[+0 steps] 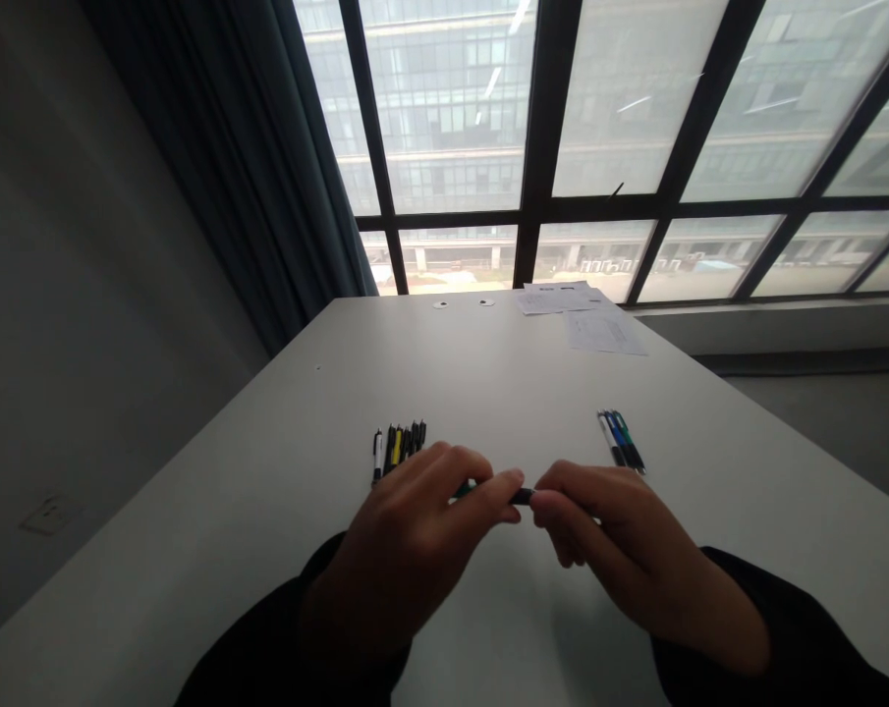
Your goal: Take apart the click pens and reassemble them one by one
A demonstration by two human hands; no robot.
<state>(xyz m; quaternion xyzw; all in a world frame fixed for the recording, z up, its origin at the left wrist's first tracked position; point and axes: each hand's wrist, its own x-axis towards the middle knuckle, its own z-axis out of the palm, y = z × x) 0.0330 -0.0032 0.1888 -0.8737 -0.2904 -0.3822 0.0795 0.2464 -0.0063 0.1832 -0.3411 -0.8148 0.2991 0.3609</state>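
Both my hands are raised over the white table (267,481), holding one dark pen (522,496) end to end between them. My left hand (415,530) grips one end, where a bit of green shows by the fingers. My right hand (613,530) pinches the other end, and most of the barrel is hidden by my fingers. Beyond my left hand lies a tight row of several retractable pens (398,451) in black, yellow and white. A second bunch of several pens (621,442) in blue, green and white lies beyond my right hand.
Loose printed papers (602,332) lie at the far table edge, near two round cable grommets (463,303). A large window (547,128) with dark frames and a dark curtain (267,167) stand beyond, and a wall socket (50,514) is on the left wall.
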